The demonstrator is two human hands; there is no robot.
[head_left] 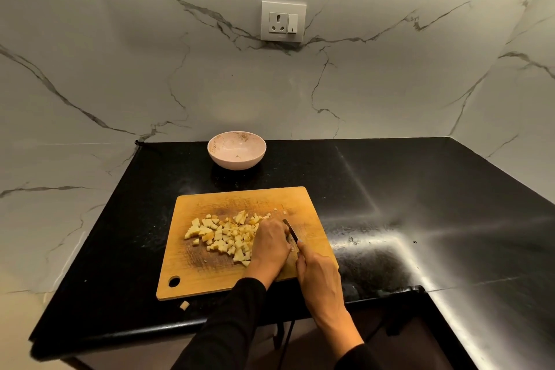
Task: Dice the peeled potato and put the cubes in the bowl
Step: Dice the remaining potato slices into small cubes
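A wooden cutting board (210,276) lies on the black counter with a pile of pale potato cubes (223,236) in its middle. My left hand (270,245) rests curled on the right edge of the pile; what it covers is hidden. My right hand (319,281) grips a knife (290,228) whose blade stands just right of my left hand, tip pointing away from me. A pale pink bowl (236,149) sits behind the board near the wall, with only a speck inside.
One stray potato cube (184,305) lies on the black counter (420,189) just in front of the board's near edge. A marble wall with a socket (283,21) stands behind. The counter's front edge drops off below my arms.
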